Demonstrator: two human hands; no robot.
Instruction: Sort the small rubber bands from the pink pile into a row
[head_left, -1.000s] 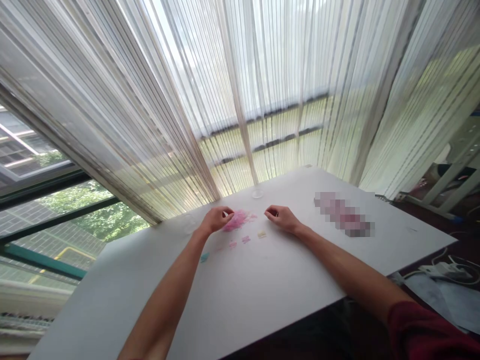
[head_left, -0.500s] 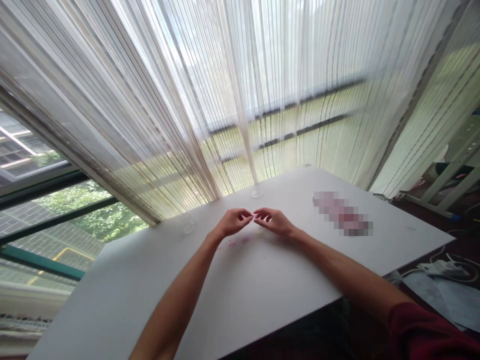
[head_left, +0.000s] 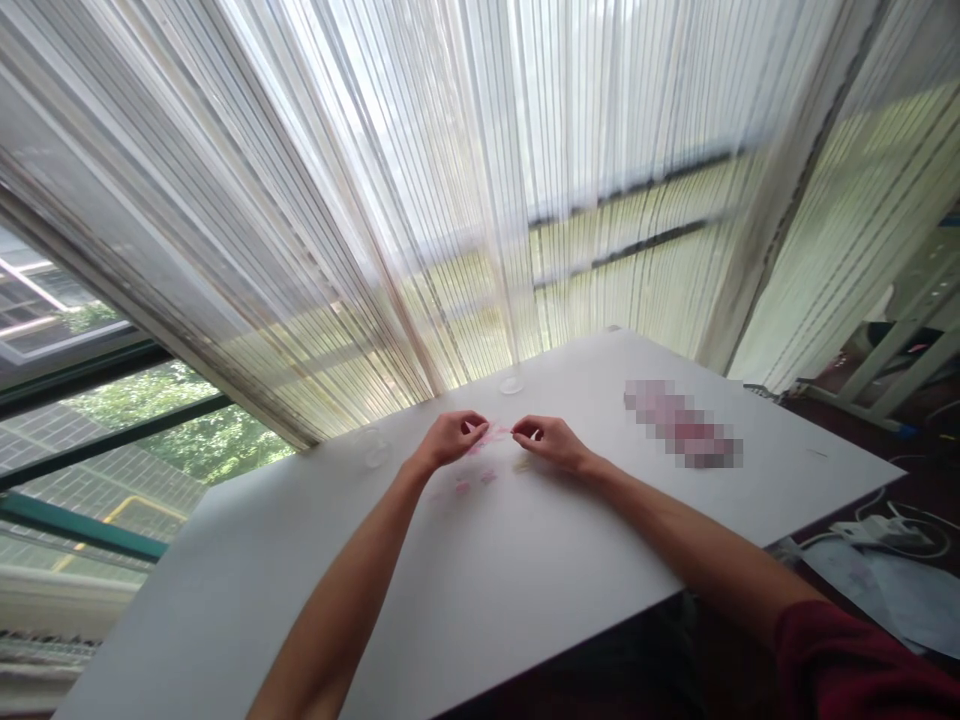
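Over the table, my left hand [head_left: 456, 440] is closed in a pinch on a thin pink piece [head_left: 495, 434], too small and blurred to name. My right hand [head_left: 551, 442] pinches at the right end of this same piece, thumb against fingertips. A short gap separates the two hands, and the pink piece spans it. On the table just in front of them lie small pink bits [head_left: 462, 487], along with another pink bit [head_left: 488, 476]. A pale yellowish bit [head_left: 523, 465] sits below my right hand.
The white table [head_left: 300, 560] stands against sheer curtains [head_left: 450, 200]. A clear round dish [head_left: 511, 385] is near the back edge, with clear round items [head_left: 373, 450] to the left. A pixelated pinkish object [head_left: 682, 425] lies at right. Cables [head_left: 892, 535] are beyond the right edge.
My hands have moved apart from nearly touching, the left one leftward. More of the pink piece shows between them. The yellowish bit under my right hand is now easier to see.
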